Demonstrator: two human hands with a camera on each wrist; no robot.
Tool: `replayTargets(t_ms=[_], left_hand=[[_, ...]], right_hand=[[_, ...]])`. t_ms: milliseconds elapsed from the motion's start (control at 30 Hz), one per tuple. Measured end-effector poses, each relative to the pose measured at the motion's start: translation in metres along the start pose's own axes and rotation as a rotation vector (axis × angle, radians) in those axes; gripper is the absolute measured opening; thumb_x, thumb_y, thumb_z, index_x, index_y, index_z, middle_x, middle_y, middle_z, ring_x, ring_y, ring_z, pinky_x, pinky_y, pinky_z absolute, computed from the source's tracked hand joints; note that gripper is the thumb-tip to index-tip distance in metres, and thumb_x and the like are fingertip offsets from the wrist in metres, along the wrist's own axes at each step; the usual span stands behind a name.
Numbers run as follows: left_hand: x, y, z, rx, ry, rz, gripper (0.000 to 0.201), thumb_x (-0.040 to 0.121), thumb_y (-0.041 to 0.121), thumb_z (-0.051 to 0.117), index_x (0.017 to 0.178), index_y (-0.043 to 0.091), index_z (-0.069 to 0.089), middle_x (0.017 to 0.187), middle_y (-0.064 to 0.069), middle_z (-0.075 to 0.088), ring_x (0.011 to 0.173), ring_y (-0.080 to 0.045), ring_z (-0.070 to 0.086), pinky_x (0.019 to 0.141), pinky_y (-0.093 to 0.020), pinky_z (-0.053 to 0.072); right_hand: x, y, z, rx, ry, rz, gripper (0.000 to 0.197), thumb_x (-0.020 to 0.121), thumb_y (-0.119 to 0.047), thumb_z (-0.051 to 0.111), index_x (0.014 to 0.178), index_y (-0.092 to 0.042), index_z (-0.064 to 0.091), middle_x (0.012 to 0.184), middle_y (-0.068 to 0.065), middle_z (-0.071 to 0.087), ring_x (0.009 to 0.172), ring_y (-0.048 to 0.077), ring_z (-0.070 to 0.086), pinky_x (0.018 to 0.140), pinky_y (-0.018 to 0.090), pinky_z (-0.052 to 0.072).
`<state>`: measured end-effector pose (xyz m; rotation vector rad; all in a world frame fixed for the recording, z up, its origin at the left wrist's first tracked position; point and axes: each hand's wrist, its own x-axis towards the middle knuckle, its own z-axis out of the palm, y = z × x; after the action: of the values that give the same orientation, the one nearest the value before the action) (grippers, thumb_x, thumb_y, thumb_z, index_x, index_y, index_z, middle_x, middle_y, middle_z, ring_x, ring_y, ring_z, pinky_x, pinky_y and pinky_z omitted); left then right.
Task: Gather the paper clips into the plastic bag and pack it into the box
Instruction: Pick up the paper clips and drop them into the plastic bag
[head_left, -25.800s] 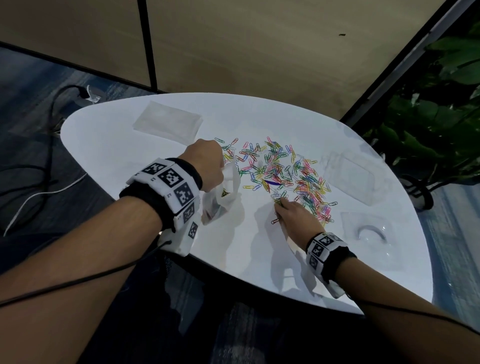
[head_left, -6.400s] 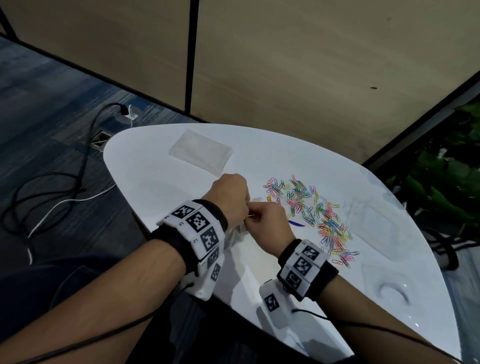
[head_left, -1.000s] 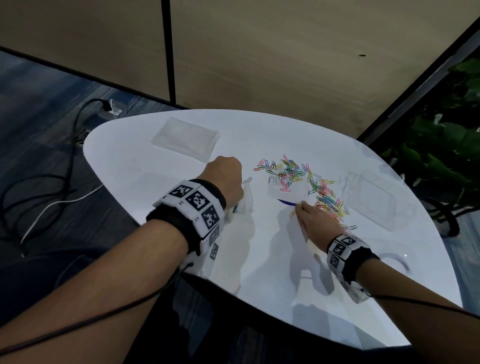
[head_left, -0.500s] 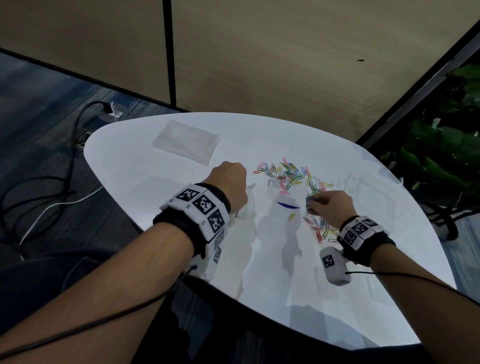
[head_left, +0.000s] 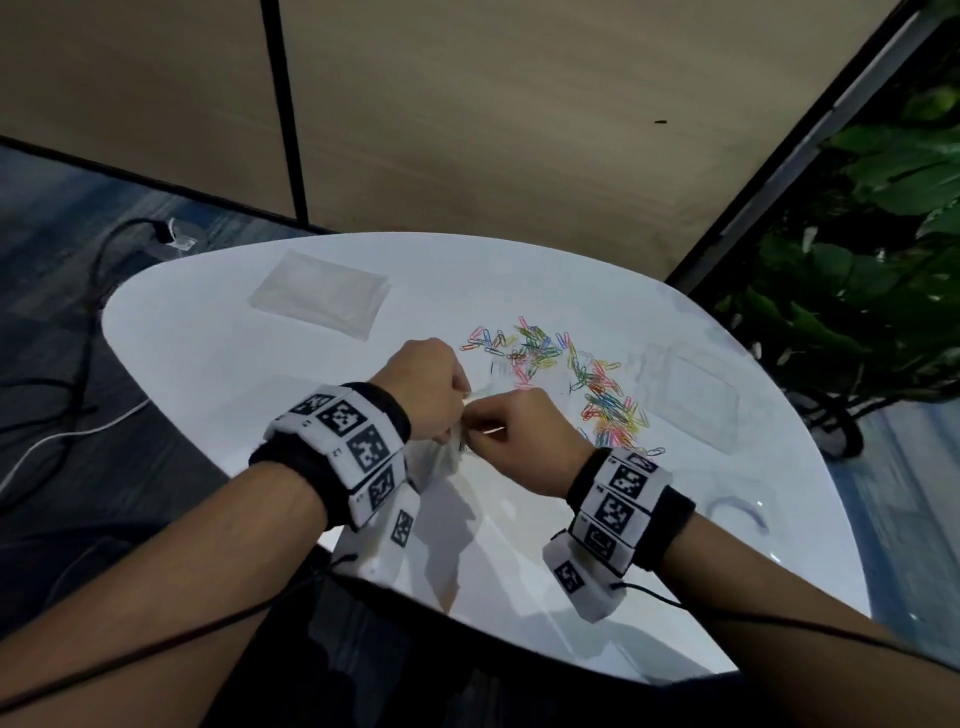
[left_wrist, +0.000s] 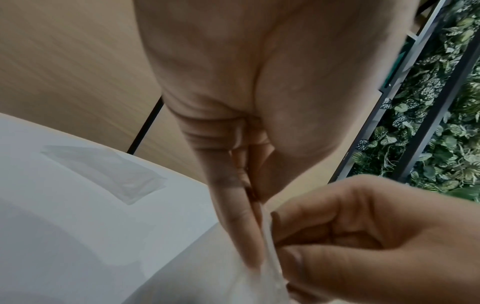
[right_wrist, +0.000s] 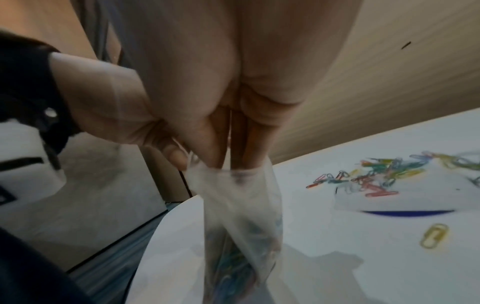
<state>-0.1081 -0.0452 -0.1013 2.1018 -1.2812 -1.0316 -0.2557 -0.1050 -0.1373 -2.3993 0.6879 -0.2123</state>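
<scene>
My left hand (head_left: 451, 410) pinches the mouth of a clear plastic bag (head_left: 439, 460) and holds it upright at the table's near edge. In the left wrist view its fingers (left_wrist: 244, 232) press the bag's rim (left_wrist: 270, 255). My right hand (head_left: 475, 434) is bunched at the bag mouth, fingertips (right_wrist: 207, 158) pushed inside; blurred dark shapes show at them through the film. Coloured paper clips (right_wrist: 231, 269) lie in the bag's bottom. Loose paper clips (head_left: 576, 374) are scattered just beyond my hands. A clear box (head_left: 693, 395) lies to the right of them.
A flat stack of clear bags (head_left: 322, 293) lies at the far left of the white table (head_left: 234, 364). A clear lid (head_left: 737, 512) sits at the right edge. A single yellow clip (right_wrist: 434, 238) and a blue strip (right_wrist: 389, 212) lie near the bag. Cables run on the floor on the left.
My right hand left the clip pile and came back left to the bag mouth, meeting my left hand. The left hand kept holding the bag in place.
</scene>
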Motion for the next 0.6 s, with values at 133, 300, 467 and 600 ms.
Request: replayTargets(t_ms=[133, 300, 467, 600], left_hand=[[0.003, 0.0, 0.001, -0.011, 0.007, -0.005, 0.025, 0.094, 0.003, 0.049, 0.105, 0.008, 0.071, 0.088, -0.007, 0.071, 0.066, -0.024, 0.076, 0.072, -0.037, 0.064], [0.004, -0.001, 0.001, 0.015, 0.002, -0.004, 0.027, 0.094, 0.0, 0.048, 0.1, 0.007, 0.074, 0.085, -0.005, 0.068, 0.064, -0.023, 0.076, 0.071, -0.04, 0.064], [0.002, -0.007, -0.009, 0.023, 0.012, -0.022, 0.029, 0.093, -0.003, 0.047, 0.1, 0.006, 0.074, 0.078, -0.008, 0.07, 0.065, -0.025, 0.076, 0.071, -0.037, 0.064], [0.002, -0.004, -0.008, 0.032, 0.005, -0.023, 0.028, 0.094, -0.001, 0.048, 0.103, 0.007, 0.073, 0.085, -0.011, 0.073, 0.067, -0.026, 0.077, 0.072, -0.038, 0.064]], right_hand=[[-0.006, 0.021, -0.021, 0.176, 0.156, 0.112, 0.02, 0.088, -0.008, 0.058, 0.094, -0.016, 0.076, 0.083, -0.003, 0.075, 0.074, 0.009, 0.071, 0.075, 0.029, 0.059], [-0.032, 0.092, 0.0, -0.503, -0.301, 0.174, 0.054, 0.102, -0.034, 0.039, 0.152, -0.019, 0.027, 0.162, 0.004, 0.018, 0.148, 0.022, 0.021, 0.121, 0.044, 0.022], [-0.078, 0.149, 0.006, -0.77, -0.334, 0.171, 0.059, 0.102, -0.037, 0.02, 0.155, -0.012, 0.01, 0.164, 0.007, 0.004, 0.15, 0.031, 0.009, 0.12, 0.051, 0.014], [-0.085, 0.172, -0.005, -0.895, -0.221, 0.287, 0.052, 0.102, -0.029, 0.022, 0.151, -0.012, 0.029, 0.159, 0.011, 0.024, 0.143, 0.041, 0.028, 0.109, 0.058, 0.035]])
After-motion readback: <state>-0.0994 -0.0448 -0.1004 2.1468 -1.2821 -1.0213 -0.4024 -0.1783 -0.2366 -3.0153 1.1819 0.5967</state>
